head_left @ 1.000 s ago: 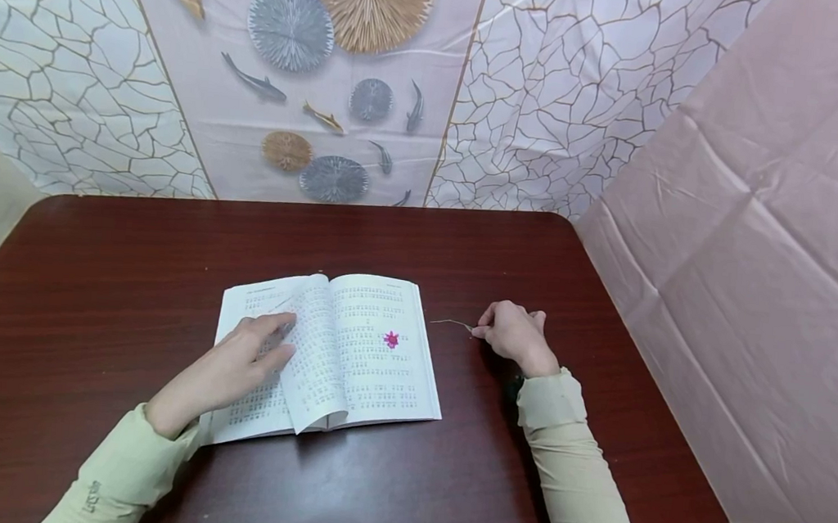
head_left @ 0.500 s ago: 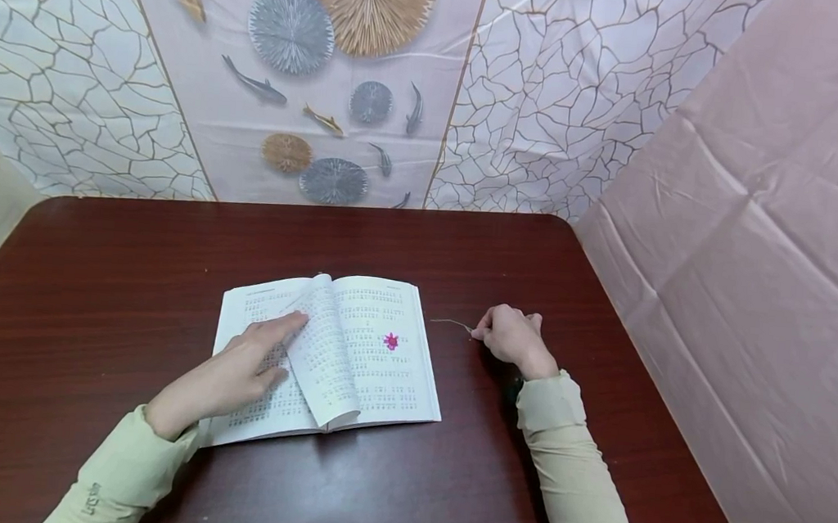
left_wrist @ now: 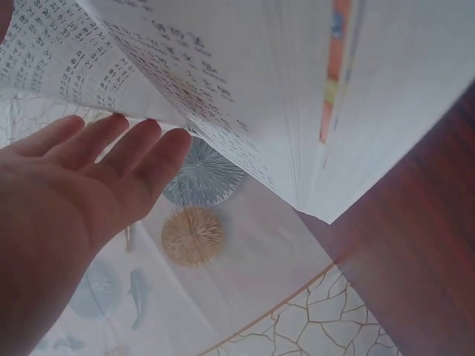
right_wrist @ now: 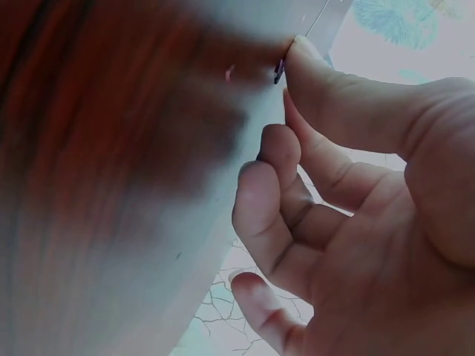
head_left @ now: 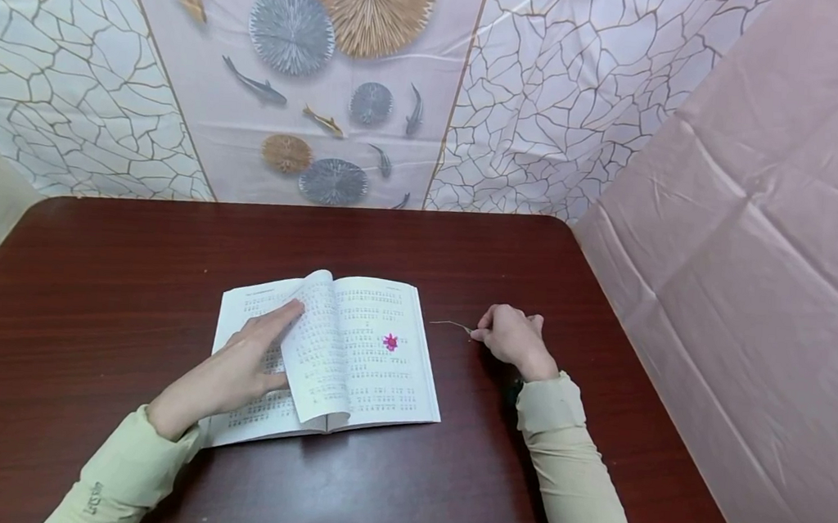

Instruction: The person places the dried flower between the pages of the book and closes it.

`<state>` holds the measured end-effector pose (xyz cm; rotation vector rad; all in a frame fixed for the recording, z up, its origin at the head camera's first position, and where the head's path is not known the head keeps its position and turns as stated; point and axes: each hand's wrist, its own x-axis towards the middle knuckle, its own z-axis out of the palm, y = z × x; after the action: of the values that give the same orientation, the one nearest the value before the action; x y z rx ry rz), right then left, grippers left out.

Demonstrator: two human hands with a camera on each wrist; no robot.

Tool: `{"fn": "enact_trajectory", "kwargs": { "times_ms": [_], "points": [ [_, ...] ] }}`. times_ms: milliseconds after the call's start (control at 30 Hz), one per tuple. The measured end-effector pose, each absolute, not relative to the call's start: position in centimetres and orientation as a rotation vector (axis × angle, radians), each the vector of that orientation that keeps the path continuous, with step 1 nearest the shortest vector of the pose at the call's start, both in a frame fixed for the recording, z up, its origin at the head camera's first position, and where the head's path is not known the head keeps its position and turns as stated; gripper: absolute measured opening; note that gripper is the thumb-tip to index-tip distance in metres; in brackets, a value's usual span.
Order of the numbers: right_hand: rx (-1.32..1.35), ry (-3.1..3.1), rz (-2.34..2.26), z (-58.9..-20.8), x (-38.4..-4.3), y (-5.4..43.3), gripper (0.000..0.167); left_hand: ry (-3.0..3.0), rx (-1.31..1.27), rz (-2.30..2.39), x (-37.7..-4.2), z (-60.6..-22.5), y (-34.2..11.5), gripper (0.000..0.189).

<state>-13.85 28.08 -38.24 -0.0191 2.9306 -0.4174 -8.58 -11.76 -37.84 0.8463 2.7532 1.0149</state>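
An open book [head_left: 395,383] lies on the table, and one loose-standing page [head_left: 318,360] bows up near its middle. My left hand [head_left: 244,367] is over the left page, fingers extended and fingertips at the lifted page's edge. In the left wrist view, the straight fingers [left_wrist: 137,159] touch the page's underside [left_wrist: 111,81]. A small pink flower [head_left: 390,342] lies flat on the right page. To the right of the book, my right hand [head_left: 512,334] pinches a thin pale strand, like a dry stem [head_left: 451,323], between thumb and forefinger, close over the table. A tiny dark purple bit [right_wrist: 279,71] shows at the thumb tip.
The dark red wooden table [head_left: 342,493] has rounded corners. A patterned cloth [head_left: 370,126] hangs behind its far edge, and a plain pink cloth [head_left: 751,263] stands along the right side.
The lifted page has swung right and then back left at its lower edge. My left fingers have shifted slightly up along it. The right hand has stayed almost still with the strand.
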Motion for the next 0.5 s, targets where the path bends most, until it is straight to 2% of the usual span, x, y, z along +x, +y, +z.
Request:
{"fn": "enact_trajectory", "kwargs": {
  "times_ms": [300,500],
  "points": [
    [-0.019,2.900,-0.442,-38.28,-13.74,28.27,0.019,2.757,0.815,1.109,-8.60,-37.43,-11.72,0.074],
    [-0.030,2.899,-0.446,-38.22,-13.83,28.27,0.019,2.772,0.774,1.186,-8.67,-37.13,-11.88,0.074]
  ]
}}
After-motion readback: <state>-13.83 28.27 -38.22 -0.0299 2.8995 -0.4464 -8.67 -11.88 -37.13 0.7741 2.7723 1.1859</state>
